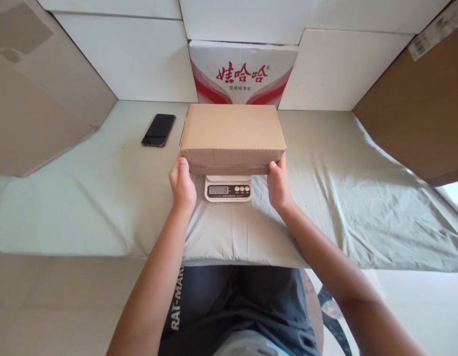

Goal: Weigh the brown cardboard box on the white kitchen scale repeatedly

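Note:
A closed brown cardboard box (233, 127) is held at its two near corners, between my left hand (182, 183) and my right hand (278, 184). Each thumb presses on the front face, while the other fingers are mostly hidden at the sides and underneath. Below the box is a white digital kitchen scale (229, 198); its front panel with a small display and several round buttons sticks out toward me. The box covers the scale's platform, and I cannot tell whether it rests on it or hovers just above.
A black smartphone (159, 130) lies left of the box on the pale green cloth (103, 198). Behind stands a white and red carton (246, 69) against white panels (147, 59). Large brown cardboard sheets (39, 89) rise at the left and right (418, 113). The cloth's edge runs near my lap.

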A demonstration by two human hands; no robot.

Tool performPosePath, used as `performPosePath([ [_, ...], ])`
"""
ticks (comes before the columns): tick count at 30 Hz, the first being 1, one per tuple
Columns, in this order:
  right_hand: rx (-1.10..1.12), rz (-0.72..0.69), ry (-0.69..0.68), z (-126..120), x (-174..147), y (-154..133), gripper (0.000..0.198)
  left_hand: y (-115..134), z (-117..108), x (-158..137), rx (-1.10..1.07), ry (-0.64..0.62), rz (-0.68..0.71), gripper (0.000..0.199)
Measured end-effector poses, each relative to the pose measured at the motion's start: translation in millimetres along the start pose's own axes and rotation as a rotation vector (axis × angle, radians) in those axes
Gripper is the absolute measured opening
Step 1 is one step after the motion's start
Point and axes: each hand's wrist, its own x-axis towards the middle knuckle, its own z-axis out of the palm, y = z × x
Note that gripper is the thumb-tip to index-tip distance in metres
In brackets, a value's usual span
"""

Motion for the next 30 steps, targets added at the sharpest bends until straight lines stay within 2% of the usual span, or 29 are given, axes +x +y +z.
performPosePath([
  [10,0.03,0.028,0.042,0.8,1.7,-2.3,0.083,4.4,2.2,-2.4,0.03,-0.043,0.032,0.071],
  [24,-0.002,0.027,0.032,-1.3,2.3,3.8,0.084,3.9,2.0,-1.9,0.027,-0.028,0.03,0.071],
  [27,-0.011,-0.018,0.121,-3.7,-0.6,-17.7,0.086,-1.8,-2.8,2.0,0.026,-0.021,0.037,0.077],
  [29,-0.024,-0.053,0.171,-10.5,-6.0,-46.4,0.085,-5.4,-6.7,5.3,0.008,-0.004,0.055,0.076],
  [30,-0.031,-0.013,0.149,-15.8,-9.0,-62.6,0.083,-6.7,-8.5,6.9,-0.005,0.004,0.064,0.075],
])
